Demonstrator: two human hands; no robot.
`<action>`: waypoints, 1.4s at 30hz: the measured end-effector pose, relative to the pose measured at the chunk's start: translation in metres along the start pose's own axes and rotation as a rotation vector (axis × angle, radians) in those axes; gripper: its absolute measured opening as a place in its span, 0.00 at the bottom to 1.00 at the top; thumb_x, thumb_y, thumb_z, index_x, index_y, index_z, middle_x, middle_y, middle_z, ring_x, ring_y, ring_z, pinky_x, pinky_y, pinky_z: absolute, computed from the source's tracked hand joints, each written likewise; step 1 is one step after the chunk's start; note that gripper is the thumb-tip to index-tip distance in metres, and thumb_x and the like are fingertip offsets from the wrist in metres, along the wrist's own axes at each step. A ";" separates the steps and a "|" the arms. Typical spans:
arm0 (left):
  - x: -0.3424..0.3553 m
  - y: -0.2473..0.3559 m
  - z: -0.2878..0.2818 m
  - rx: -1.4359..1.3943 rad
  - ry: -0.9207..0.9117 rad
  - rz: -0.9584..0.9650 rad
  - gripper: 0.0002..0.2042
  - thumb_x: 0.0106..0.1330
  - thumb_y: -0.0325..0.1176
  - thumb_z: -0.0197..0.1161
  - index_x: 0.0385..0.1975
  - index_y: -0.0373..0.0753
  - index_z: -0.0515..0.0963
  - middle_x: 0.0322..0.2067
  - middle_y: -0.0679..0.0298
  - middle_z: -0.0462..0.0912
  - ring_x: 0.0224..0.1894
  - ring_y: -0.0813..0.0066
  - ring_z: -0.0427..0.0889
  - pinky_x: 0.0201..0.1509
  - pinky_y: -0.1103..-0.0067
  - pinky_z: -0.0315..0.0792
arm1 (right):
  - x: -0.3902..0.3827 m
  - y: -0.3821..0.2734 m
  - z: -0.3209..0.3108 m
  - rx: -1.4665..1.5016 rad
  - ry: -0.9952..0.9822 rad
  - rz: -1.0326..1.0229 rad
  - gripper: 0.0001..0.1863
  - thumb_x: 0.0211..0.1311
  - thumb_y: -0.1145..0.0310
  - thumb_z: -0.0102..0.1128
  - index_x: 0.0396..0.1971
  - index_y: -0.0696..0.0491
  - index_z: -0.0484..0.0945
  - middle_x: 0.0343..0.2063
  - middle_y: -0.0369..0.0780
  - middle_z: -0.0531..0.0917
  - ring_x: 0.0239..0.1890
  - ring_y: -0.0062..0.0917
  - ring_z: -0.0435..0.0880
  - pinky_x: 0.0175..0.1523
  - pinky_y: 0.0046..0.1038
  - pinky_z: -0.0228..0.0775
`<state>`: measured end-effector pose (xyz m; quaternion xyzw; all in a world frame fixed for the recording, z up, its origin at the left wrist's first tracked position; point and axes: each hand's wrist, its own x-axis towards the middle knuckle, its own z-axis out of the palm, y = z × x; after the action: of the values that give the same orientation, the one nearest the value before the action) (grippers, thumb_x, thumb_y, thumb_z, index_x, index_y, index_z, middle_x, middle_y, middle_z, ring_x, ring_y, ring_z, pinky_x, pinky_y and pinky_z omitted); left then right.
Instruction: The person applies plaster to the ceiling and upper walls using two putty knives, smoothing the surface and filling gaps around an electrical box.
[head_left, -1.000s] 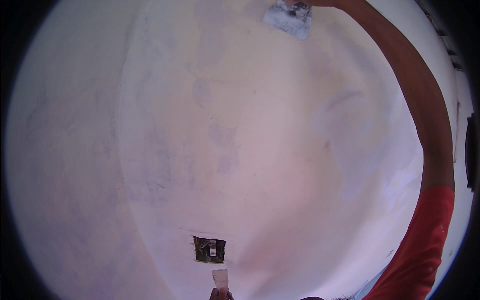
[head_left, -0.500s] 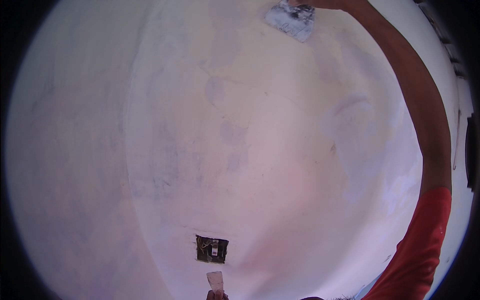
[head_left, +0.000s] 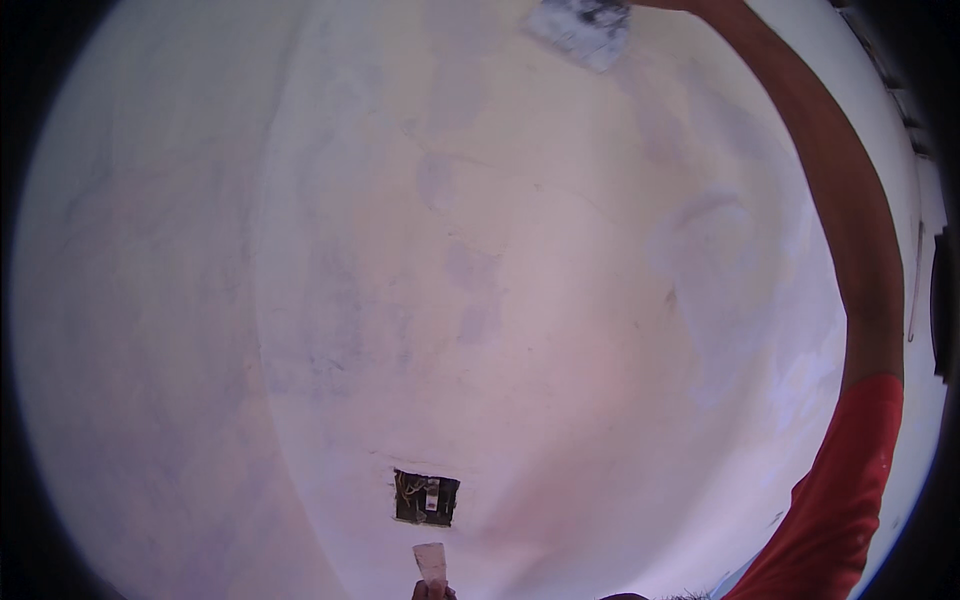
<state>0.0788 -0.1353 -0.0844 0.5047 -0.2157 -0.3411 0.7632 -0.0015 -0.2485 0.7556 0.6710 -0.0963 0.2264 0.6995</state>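
Observation:
My right arm reaches up along the right side, and only the edge of my right hand [head_left: 662, 4] shows at the top. It grips a wide putty knife [head_left: 582, 36], its grey blade smeared with white, against the upper wall [head_left: 560, 260]; the fingers are mostly cut off by the picture's edge. Low in the picture, my left hand [head_left: 434, 591] is closed round a small putty knife [head_left: 430, 563] with a pale, coated blade pointing up. Just above that blade is a square recess [head_left: 426, 498] in the wall, with loose wires and a light switch-like piece inside.
A wall corner [head_left: 258, 290] runs from top to bottom left of the middle. Bluish-white smeared patches [head_left: 472, 265] mark the pale wall. At the far right edge stands a dark object [head_left: 941, 305] that I cannot make out.
My right hand and the wide putty knife have shifted slightly upward, so less of the hand shows. My left hand and the small putty knife have hardly moved.

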 end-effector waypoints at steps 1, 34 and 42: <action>0.000 0.001 -0.002 0.023 0.001 0.008 0.12 0.72 0.42 0.52 0.31 0.43 0.73 0.19 0.69 0.71 0.19 0.82 0.67 0.20 0.81 0.61 | 0.011 -0.017 0.002 -0.028 -0.092 0.010 0.10 0.55 0.64 0.61 0.36 0.43 0.85 0.33 0.35 0.87 0.40 0.32 0.84 0.50 0.42 0.58; -0.002 0.006 -0.008 0.214 -0.042 -0.016 0.08 0.64 0.39 0.60 0.31 0.42 0.75 0.24 0.63 0.73 0.29 0.65 0.74 0.31 0.71 0.67 | -0.100 0.027 -0.027 0.285 -0.230 0.429 0.13 0.57 0.57 0.59 0.36 0.47 0.85 0.35 0.38 0.87 0.40 0.32 0.84 0.45 0.38 0.69; -0.003 0.013 -0.007 0.246 -0.028 -0.029 0.08 0.66 0.40 0.58 0.31 0.42 0.74 0.23 0.64 0.73 0.27 0.68 0.72 0.29 0.73 0.66 | -0.144 0.044 0.028 0.232 -0.344 0.431 0.13 0.59 0.54 0.58 0.37 0.45 0.85 0.35 0.37 0.87 0.43 0.32 0.84 0.46 0.39 0.69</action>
<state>0.0859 -0.1254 -0.0751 0.5930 -0.2591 -0.3300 0.6873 -0.1426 -0.3032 0.7346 0.7391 -0.3269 0.2621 0.5274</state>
